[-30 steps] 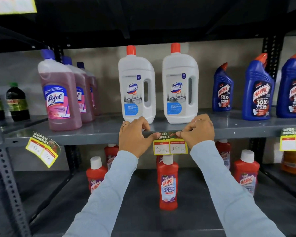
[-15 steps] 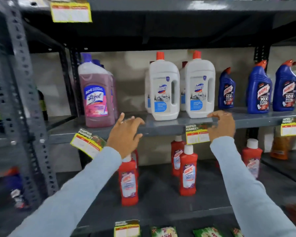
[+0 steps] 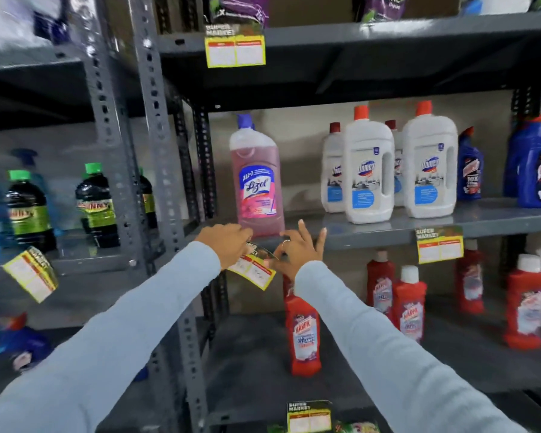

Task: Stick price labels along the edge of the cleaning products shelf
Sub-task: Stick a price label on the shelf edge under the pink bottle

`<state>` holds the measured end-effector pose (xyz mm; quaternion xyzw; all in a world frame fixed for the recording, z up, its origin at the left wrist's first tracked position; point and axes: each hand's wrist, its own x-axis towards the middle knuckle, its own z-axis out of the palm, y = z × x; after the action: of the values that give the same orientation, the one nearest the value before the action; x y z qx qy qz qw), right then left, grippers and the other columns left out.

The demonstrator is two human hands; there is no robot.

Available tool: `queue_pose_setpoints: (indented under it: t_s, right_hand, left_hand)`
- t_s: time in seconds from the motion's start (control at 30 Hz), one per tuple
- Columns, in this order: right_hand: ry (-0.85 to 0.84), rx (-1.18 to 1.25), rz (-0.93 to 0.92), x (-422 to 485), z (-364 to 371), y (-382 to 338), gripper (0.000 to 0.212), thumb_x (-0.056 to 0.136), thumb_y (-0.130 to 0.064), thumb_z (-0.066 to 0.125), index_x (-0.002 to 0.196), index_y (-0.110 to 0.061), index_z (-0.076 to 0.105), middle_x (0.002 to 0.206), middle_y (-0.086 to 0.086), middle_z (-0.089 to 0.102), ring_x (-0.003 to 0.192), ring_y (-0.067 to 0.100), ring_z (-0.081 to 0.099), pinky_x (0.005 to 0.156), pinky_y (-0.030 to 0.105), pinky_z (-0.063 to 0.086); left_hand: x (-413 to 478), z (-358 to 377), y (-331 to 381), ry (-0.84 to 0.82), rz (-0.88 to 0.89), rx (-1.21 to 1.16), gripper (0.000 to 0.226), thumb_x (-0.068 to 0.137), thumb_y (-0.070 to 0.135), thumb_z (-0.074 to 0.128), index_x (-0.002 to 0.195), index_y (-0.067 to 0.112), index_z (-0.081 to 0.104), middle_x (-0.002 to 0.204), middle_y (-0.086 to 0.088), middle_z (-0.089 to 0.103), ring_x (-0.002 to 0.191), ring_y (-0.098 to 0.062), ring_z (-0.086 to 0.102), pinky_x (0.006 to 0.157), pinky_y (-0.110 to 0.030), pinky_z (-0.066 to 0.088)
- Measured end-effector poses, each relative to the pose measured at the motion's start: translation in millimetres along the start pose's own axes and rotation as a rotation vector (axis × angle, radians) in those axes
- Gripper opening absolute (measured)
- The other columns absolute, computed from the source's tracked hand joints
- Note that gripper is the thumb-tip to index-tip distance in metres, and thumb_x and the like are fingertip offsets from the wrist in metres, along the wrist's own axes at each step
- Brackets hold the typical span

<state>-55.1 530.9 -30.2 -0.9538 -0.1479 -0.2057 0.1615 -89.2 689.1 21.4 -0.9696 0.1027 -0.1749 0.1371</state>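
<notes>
Two hands on one tilted yellow-and-red paper price label [image 3: 252, 267], at the front edge of the grey metal cleaning-products shelf [image 3: 372, 237], directly below the pink Lizol floor-cleaner bottle w/ blue cap [image 3: 256, 179]. Left hand [image 3: 228, 245] at label's 10 o'clock, grip clamped on its upper left part. Right hand [image 3: 299, 251] at label's 3 o'clock: thumb + forefinger pinched on label's right edge, other fingers spread upward against shelf lip. Label hangs skewed, right end lower. Can't tell if it's stuck to the edge or just held.

Second yellow price label [image 3: 439, 245] sits square on same shelf edge at 3 o'clock, under the white Domex bottles w/ red caps [image 3: 397, 164]. Blue Harpic bottles [image 3: 534, 164] further right on that shelf. Red Harpic bottles w/ white caps [image 3: 303, 332] on shelf below. Another yellow label [image 3: 235, 48] on shelf edge above at 12. Neighbouring rack at 9 o'clock: dark bottles w/ green caps [image 3: 96, 204], loose crooked yellow label [image 3: 32, 273] on its edge.
</notes>
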Motion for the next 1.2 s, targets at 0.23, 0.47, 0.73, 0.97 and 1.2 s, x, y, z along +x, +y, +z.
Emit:
queue_pose_setpoints:
  t_s: [0.23,0.47,0.73,0.97,1.2]
  right_hand:
    - [0.037,0.170,0.093,5.8,-0.8,-3.6,0.025,0.084,-0.044,0.060,0.095,-0.027,0.076,0.144,-0.007,0.045,0.148,0.020,0.011,0.112,0.060,-0.019]
    - [0.049,0.146,0.028,1.3,0.0,8.3,0.023,0.074,-0.046,0.071,0.087,-0.029,0.078,0.146,-0.013,0.044,0.146,0.015,0.017,0.115,0.053,-0.016]
    - [0.062,-0.036,0.000,3.7,-8.0,8.5,0.031,0.073,-0.053,0.068,0.081,-0.024,0.078,0.141,-0.015,0.050,0.128,0.017,0.045,0.117,0.046,0.017]
    - [0.026,0.132,0.114,17.5,-21.5,5.6,0.038,0.071,-0.058,0.067,0.075,-0.020,0.069,0.127,-0.007,0.065,0.109,0.021,0.062,0.098,0.044,0.043]
    - [0.076,0.100,0.204,21.6,-18.9,-2.4,0.045,0.071,-0.062,0.064,0.087,-0.020,0.073,0.109,-0.001,0.071,0.101,0.022,0.062,0.094,0.040,0.036]
  left_hand:
    - [2.0,5.8,7.3,0.082,-0.048,-0.033,0.024,0.090,0.014,0.046,0.108,0.021,0.059,0.114,-0.009,0.055,0.107,-0.035,0.055,0.076,-0.041,0.038]
    - [-13.2,41.1,-5.8,0.174,-0.080,-0.282,0.021,0.094,0.025,0.047,0.097,0.020,0.068,0.126,-0.003,0.046,0.122,-0.029,0.040,0.091,-0.050,0.046]
    - [-15.0,92.2,-1.1,0.479,-0.061,-0.305,0.010,0.076,0.024,0.072,0.070,0.015,0.074,0.132,-0.014,0.055,0.118,-0.041,0.048,0.101,-0.052,0.040]
    - [4.4,59.0,-25.0,0.414,-0.063,-0.610,0.017,0.081,0.032,0.069,0.074,0.017,0.074,0.103,0.000,0.061,0.099,-0.028,0.046,0.090,-0.040,0.035]
    - [9.0,63.1,-22.1,0.411,-0.148,-0.645,0.021,0.084,0.036,0.064,0.077,0.018,0.072,0.102,0.002,0.058,0.106,-0.026,0.046,0.097,-0.041,0.027]
